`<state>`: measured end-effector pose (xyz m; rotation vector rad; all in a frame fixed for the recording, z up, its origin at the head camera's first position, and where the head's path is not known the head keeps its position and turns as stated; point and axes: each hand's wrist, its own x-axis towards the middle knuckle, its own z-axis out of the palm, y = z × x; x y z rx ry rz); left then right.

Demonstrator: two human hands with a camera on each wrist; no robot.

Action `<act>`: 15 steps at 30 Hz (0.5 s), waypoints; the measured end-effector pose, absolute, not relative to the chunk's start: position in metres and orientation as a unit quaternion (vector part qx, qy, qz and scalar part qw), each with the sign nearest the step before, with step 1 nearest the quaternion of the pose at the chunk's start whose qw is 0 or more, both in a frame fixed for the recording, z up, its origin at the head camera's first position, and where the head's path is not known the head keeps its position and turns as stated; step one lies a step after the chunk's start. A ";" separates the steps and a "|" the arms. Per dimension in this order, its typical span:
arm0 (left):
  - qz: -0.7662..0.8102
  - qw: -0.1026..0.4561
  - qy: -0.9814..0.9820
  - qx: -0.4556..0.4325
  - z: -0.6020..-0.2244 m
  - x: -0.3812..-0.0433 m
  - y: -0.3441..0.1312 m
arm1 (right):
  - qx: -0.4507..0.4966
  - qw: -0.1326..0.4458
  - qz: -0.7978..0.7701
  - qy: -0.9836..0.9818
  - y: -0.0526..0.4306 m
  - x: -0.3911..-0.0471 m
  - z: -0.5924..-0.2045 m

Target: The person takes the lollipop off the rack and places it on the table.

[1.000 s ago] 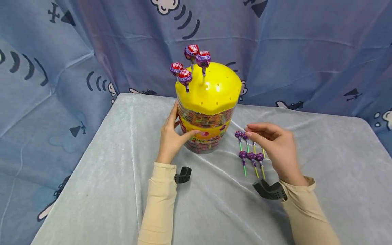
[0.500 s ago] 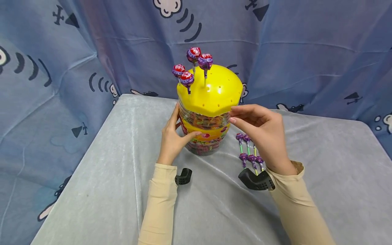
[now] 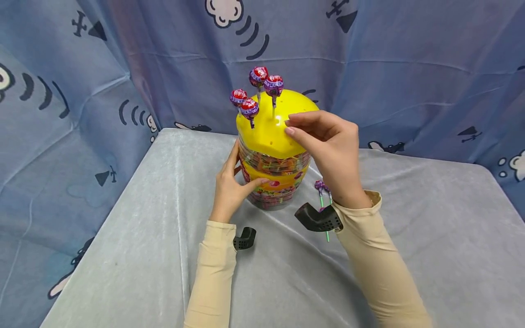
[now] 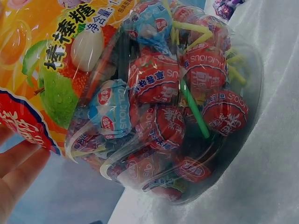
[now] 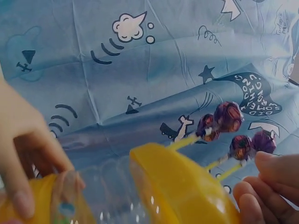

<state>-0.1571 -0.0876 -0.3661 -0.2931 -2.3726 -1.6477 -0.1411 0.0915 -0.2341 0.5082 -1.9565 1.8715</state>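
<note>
A clear jar [image 3: 268, 163] of wrapped lollipops, with a printed band and a yellow domed lid [image 3: 262, 134], stands upright on the cloth-covered table. Several red-and-purple lollipops [image 3: 273, 85] stick up from the lid's left part. My left hand [image 3: 230, 187] grips the jar's left side, thumb across its front. In the left wrist view, the fingers [image 4: 21, 172] lie along the printed band. Before the lid's right side is my right hand [image 3: 330, 150], thumb and index finger apart with nothing visible between them. In the right wrist view, its thumb and fingers [image 5: 275, 172] are beside the lid and the upright lollipops.
More lollipops [image 3: 320, 186] lie on the grey table cloth [image 3: 422, 218], partly hidden by the right hand and the black wrist device [image 3: 317, 218]. A blue patterned curtain [image 3: 402, 68] hangs close behind the jar.
My right hand has moved up and left, from above the lollipops on the table to in front of the yellow lid. The left hand keeps its grip on the jar.
</note>
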 end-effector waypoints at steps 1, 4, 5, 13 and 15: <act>-0.564 0.118 -0.811 -0.099 -0.366 -0.157 -0.088 | 0.179 0.197 0.668 -0.695 0.089 -0.143 -0.234; -0.562 0.117 -0.813 -0.098 -0.366 -0.157 -0.088 | 0.178 0.217 0.666 -0.691 0.081 -0.148 -0.233; -0.561 0.118 -0.813 -0.098 -0.367 -0.157 -0.088 | 0.179 0.225 0.664 -0.690 0.078 -0.150 -0.233; -0.556 0.122 -0.816 -0.102 -0.368 -0.158 -0.089 | 0.205 0.289 0.624 -0.696 0.068 -0.162 -0.232; -0.555 0.124 -0.816 -0.104 -0.368 -0.159 -0.089 | 0.206 0.296 0.617 -0.699 0.067 -0.164 -0.232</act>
